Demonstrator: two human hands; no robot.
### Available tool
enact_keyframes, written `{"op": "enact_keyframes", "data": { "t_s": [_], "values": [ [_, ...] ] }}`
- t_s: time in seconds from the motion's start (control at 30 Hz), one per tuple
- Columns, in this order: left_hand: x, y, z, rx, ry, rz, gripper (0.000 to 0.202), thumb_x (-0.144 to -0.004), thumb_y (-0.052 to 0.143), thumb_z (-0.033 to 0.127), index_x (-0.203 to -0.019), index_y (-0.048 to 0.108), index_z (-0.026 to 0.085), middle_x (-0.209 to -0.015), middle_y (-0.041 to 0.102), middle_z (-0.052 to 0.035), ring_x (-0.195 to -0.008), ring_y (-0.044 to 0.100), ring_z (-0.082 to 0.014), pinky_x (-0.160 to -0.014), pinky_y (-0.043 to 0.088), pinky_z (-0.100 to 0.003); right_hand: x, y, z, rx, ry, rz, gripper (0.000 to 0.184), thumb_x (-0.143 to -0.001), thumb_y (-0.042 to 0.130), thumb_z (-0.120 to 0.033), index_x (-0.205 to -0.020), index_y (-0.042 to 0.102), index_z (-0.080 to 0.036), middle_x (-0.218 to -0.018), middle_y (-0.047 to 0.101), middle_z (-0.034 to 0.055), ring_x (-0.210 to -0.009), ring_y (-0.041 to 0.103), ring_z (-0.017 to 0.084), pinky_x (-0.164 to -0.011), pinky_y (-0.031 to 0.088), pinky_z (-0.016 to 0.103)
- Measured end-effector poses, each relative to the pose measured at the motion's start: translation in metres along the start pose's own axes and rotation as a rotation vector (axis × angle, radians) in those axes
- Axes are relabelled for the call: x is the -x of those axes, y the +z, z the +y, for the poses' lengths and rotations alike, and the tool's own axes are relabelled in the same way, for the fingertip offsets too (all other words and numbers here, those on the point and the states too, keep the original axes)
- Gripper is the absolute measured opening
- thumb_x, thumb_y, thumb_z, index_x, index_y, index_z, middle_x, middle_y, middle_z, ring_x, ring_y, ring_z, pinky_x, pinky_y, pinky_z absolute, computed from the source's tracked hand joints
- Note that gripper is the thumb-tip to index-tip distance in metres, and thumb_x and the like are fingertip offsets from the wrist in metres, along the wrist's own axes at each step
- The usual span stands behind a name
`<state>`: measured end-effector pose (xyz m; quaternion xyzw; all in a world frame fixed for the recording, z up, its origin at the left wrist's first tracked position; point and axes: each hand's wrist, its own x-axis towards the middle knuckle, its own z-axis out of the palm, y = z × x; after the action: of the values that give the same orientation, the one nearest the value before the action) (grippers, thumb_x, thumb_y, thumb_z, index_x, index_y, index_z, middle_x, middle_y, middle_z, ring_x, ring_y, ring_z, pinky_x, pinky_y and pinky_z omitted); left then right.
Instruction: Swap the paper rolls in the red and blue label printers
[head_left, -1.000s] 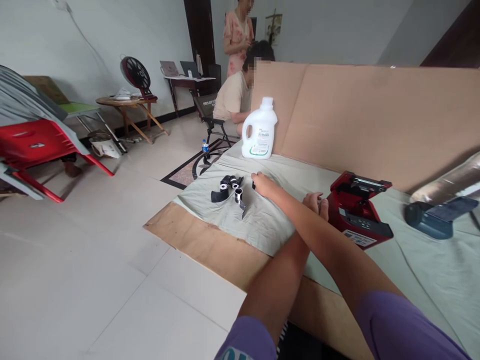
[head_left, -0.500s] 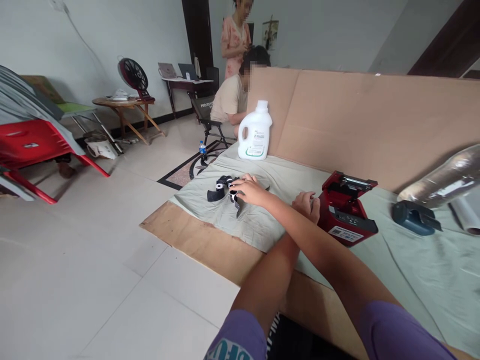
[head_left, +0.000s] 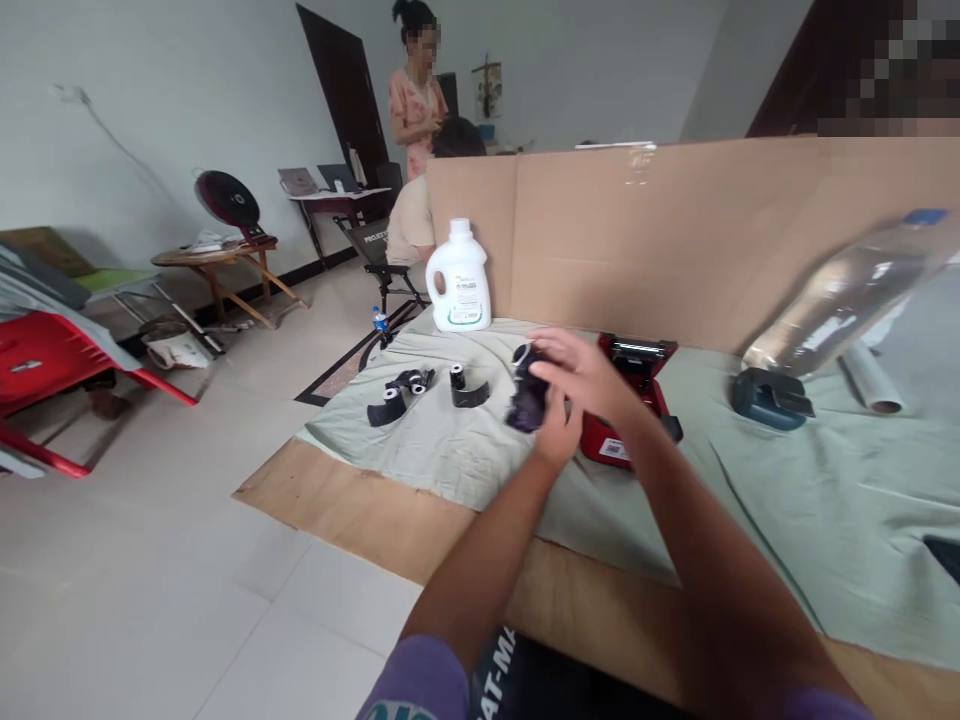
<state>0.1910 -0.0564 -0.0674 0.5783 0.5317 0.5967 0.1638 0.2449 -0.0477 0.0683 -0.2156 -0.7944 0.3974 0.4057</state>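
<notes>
That black roll (head_left: 527,402) has come up off the cloth (head_left: 465,468) into the right hand's (head_left: 581,375) fingers; the left hand (head_left: 559,432), by the red machine (head_left: 597,436) a moment ago, now grips it too, just below those fingers.

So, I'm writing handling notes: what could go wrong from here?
The black roll between the left hand and right hand might slip or crease. The open red box, partly hidden behind the right arm, might get bumped. The loose strip on the cloth could unwind or snag.
</notes>
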Motion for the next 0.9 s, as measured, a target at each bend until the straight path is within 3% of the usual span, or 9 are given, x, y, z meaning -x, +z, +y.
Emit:
{"op": "enact_keyframes", "data": {
  "t_s": [0.07, 0.13, 0.23, 0.37, 0.57, 0.77, 0.9],
  "values": [
    [0.000, 0.000, 0.000, -0.013, 0.067, -0.014, 0.036, -0.095, 0.052, 0.030, -0.129, 0.056, 0.018, -0.120, 0.063, -0.0134, -0.121, 0.056, -0.0267, -0.107, 0.044, -0.043, 0.017, -0.057, 0.002, 0.044, 0.064, 0.031, 0.032, -0.083, 0.070, -0.034, -0.113, 0.071, -0.023, -0.115, 0.072, 0.0061, -0.108, 0.068, 0.024, -0.099, 0.052, 0.041],
    [0.001, -0.001, 0.002, -0.039, 0.170, -0.003, 0.037, -0.095, 0.051, 0.030, -0.129, 0.054, 0.018, -0.117, 0.062, -0.0124, -0.116, 0.058, -0.0250, -0.105, 0.045, -0.042, 0.032, -0.100, 0.012, 0.150, 0.160, 0.069, 0.027, -0.081, 0.070, -0.032, -0.107, 0.072, -0.022, -0.110, 0.074, 0.0061, -0.104, 0.069, 0.025, -0.096, 0.053, 0.043],
    [0.004, -0.003, 0.006, -0.107, 0.310, 0.018, 0.036, -0.097, 0.047, 0.032, -0.129, 0.053, 0.017, -0.120, 0.060, -0.0129, -0.116, 0.056, -0.0243, -0.104, 0.045, -0.041, 0.047, -0.132, 0.037, 0.396, 0.272, 0.034, 0.022, -0.078, 0.068, -0.022, -0.099, 0.073, -0.020, -0.103, 0.076, 0.0066, -0.100, 0.070, 0.026, -0.093, 0.053, 0.044],
    [0.009, -0.006, 0.011, -0.246, 0.395, -0.046, 0.042, -0.098, 0.044, 0.040, -0.131, 0.056, 0.018, -0.127, 0.058, -0.0140, -0.121, 0.052, -0.0259, -0.106, 0.042, -0.042, 0.054, -0.131, 0.061, 0.656, 0.293, -0.082, 0.024, -0.079, 0.063, -0.012, -0.100, 0.073, -0.019, -0.107, 0.075, 0.0082, -0.102, 0.069, 0.025, -0.094, 0.051, 0.039],
    [0.016, -0.004, 0.023, -0.393, 0.561, -0.260, 0.037, -0.092, 0.054, 0.040, -0.125, 0.067, 0.028, -0.130, 0.066, -0.0062, -0.126, 0.051, -0.0268, -0.108, 0.039, -0.044, 0.054, -0.114, 0.070, 0.727, 0.338, -0.126, 0.025, -0.081, 0.059, -0.006, -0.097, 0.073, -0.019, -0.106, 0.077, 0.0075, -0.103, 0.069, 0.024, -0.095, 0.049, 0.035],
    [0.018, 0.000, 0.027, -0.440, 0.565, -0.263, 0.033, -0.090, 0.057, 0.038, -0.120, 0.071, 0.031, -0.122, 0.071, -0.0040, -0.122, 0.055, -0.0259, -0.107, 0.040, -0.044, 0.050, -0.105, 0.078, 0.707, 0.380, -0.139, 0.031, -0.081, 0.057, -0.004, -0.103, 0.074, -0.019, -0.111, 0.076, 0.0082, -0.107, 0.069, 0.024, -0.095, 0.050, 0.034],
    [0.019, -0.001, 0.028, -0.446, 0.560, -0.259, 0.034, -0.090, 0.058, 0.038, -0.120, 0.071, 0.030, -0.122, 0.072, -0.0037, -0.120, 0.056, -0.0258, -0.106, 0.039, -0.044, 0.053, -0.110, 0.071, 0.707, 0.413, -0.160, 0.035, -0.082, 0.061, -0.011, -0.113, 0.074, -0.020, -0.124, 0.073, 0.0095, -0.116, 0.066, 0.029, -0.100, 0.049, 0.040]
  ]
}}
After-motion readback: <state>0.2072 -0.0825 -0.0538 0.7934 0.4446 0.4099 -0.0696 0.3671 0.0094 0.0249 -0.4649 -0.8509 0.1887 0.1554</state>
